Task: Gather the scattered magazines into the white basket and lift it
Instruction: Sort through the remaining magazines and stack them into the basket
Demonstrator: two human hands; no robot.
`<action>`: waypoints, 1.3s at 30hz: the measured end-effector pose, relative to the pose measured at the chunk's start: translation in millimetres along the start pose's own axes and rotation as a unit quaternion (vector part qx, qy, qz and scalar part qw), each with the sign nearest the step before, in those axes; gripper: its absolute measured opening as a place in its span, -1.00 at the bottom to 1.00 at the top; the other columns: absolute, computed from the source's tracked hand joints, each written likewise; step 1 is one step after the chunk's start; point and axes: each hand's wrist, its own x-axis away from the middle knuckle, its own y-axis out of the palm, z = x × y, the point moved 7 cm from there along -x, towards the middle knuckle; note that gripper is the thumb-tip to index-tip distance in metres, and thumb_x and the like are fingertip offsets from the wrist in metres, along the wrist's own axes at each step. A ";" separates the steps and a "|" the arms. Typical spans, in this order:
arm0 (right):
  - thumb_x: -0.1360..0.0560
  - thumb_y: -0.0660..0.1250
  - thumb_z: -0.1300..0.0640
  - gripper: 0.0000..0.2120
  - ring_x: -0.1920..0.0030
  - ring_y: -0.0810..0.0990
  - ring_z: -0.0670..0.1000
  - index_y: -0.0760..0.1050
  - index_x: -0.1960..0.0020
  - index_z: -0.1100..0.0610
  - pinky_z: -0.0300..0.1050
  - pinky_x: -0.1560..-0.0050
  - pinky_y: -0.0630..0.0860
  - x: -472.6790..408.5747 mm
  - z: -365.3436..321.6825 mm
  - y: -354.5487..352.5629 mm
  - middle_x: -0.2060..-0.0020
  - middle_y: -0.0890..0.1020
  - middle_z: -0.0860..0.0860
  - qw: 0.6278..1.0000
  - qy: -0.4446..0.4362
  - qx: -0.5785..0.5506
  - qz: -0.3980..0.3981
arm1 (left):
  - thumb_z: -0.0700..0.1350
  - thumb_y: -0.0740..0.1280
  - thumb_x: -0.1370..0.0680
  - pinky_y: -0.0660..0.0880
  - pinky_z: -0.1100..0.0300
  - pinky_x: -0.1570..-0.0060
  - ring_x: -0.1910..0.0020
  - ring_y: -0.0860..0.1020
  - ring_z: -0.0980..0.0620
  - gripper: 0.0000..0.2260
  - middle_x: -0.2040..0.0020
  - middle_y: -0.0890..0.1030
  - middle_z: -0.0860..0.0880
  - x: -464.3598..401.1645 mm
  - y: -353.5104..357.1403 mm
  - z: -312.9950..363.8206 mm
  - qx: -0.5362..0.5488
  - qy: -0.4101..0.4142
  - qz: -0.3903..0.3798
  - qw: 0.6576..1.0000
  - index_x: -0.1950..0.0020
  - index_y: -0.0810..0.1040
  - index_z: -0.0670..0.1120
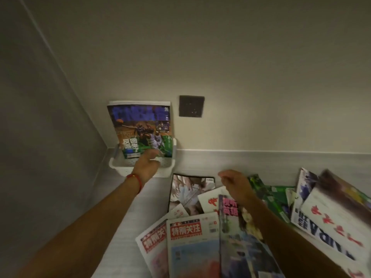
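Observation:
A white perforated basket (120,166) sits in the back left corner of the counter. A basketball magazine (140,127) stands upright in it, leaning on the wall, with more behind it. My left hand (147,164) reaches over the basket's front rim with fingers extended toward the magazine's lower edge; whether it touches is unclear. My right hand (233,183) hovers with loosely curled fingers, holding nothing, above the scattered magazines. Among them are a dark-covered one (188,189), a red-titled one (192,243) and a green one (271,195).
A dark wall socket (191,106) is right of the basket. The grey side wall (40,137) closes the left. The counter (261,161) runs along the back wall. More magazines (331,213) pile at the right edge.

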 end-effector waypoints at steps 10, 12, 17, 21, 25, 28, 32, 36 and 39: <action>-0.56 0.26 0.09 -0.72 -0.16 0.47 0.28 0.44 -0.20 0.22 0.15 -0.22 0.40 127.5 261.2 -182.0 -0.16 0.49 0.25 0.889 0.384 0.093 0.234 | -0.33 0.30 -0.49 0.39 0.11 -0.35 -0.32 0.50 -0.13 -0.60 -0.31 0.54 -0.16 157.9 275.3 13.3 -0.236 0.158 -0.303 0.910 -0.33 0.51 -0.16; -0.56 0.26 -0.03 -0.57 -0.24 0.39 0.30 0.34 -0.31 0.22 0.20 -0.31 0.34 150.2 299.1 -197.5 -0.26 0.40 0.27 0.857 0.460 0.078 0.220 | -0.36 0.32 -0.46 0.44 0.02 -0.31 -0.27 0.53 -0.17 -0.61 -0.25 0.58 -0.24 177.6 307.2 14.2 -0.251 0.167 -0.332 0.894 -0.30 0.53 -0.23; -0.42 0.45 -0.17 -0.30 -0.20 0.43 0.29 0.30 -0.30 0.27 0.21 -0.22 0.46 167.7 349.0 -202.9 -0.21 0.40 0.28 0.854 0.481 0.026 0.198 | -0.30 0.26 -0.52 0.39 0.01 -0.39 -0.37 0.44 -0.12 -0.55 -0.39 0.48 -0.16 199.8 352.6 10.0 -0.313 0.166 -0.328 0.876 -0.42 0.44 -0.08; -0.37 0.54 -0.08 -0.24 -0.26 0.42 0.31 0.27 -0.33 0.29 0.21 -0.28 0.41 166.7 360.1 -208.4 -0.27 0.39 0.31 0.841 0.491 -0.009 0.228 | -0.28 0.23 -0.51 0.39 -0.04 -0.39 -0.40 0.41 -0.13 -0.48 -0.41 0.45 -0.16 205.3 364.6 9.8 -0.347 0.168 -0.312 0.868 -0.47 0.36 -0.01; -0.51 0.38 0.25 -0.57 -0.11 0.61 0.27 0.34 -0.33 0.22 0.07 0.05 0.61 159.6 344.4 -220.6 -0.23 0.54 0.25 0.879 0.338 -0.125 0.313 | -0.29 0.23 -0.51 0.44 -0.05 -0.35 -0.35 0.45 -0.15 -0.50 -0.38 0.47 -0.17 209.9 365.5 13.3 -0.335 0.178 -0.283 0.881 -0.45 0.38 -0.01; -0.60 0.24 0.22 -0.62 0.07 0.68 0.07 0.30 -0.38 0.02 -0.11 0.25 0.62 147.5 303.0 -238.7 -0.18 0.59 0.09 0.928 0.174 -0.150 0.293 | -0.32 0.25 -0.51 0.46 0.06 -0.35 -0.32 0.48 -0.10 -0.54 -0.35 0.50 -0.13 215.9 371.2 32.7 -0.317 0.241 -0.260 0.880 -0.38 0.44 -0.01; -0.61 0.26 0.10 -0.69 0.28 0.67 -0.21 0.46 -0.33 -0.12 -0.33 0.36 0.59 130.1 225.0 -283.3 0.14 0.67 -0.15 0.966 0.008 -0.077 0.246 | -0.32 0.26 -0.50 0.38 0.17 -0.40 -0.37 0.39 0.00 -0.51 -0.38 0.45 -0.05 219.9 369.7 84.1 -0.288 0.345 -0.191 0.873 -0.40 0.41 0.01; -0.56 0.35 0.08 -0.77 0.31 0.67 -0.25 0.59 -0.19 -0.09 -0.42 0.35 0.55 118.3 138.2 -302.2 0.23 0.69 -0.15 0.977 -0.123 -0.041 0.169 | -0.12 0.33 -0.50 0.23 0.02 -0.49 -0.48 0.24 -0.10 -0.42 -0.50 0.28 -0.13 221.6 343.4 149.0 -0.319 0.485 -0.055 0.813 -0.51 0.25 -0.04; -0.52 0.41 0.04 -0.87 0.27 0.68 -0.21 0.61 -0.06 -0.11 -0.38 0.30 0.57 109.4 72.2 -288.4 0.21 0.68 -0.21 0.973 -0.206 -0.033 0.102 | 0.05 0.27 -0.54 0.17 -0.19 -0.50 -0.46 0.31 -0.15 -0.45 -0.45 0.38 -0.13 210.5 318.6 159.3 -0.406 0.500 -0.052 0.763 -0.51 0.26 0.00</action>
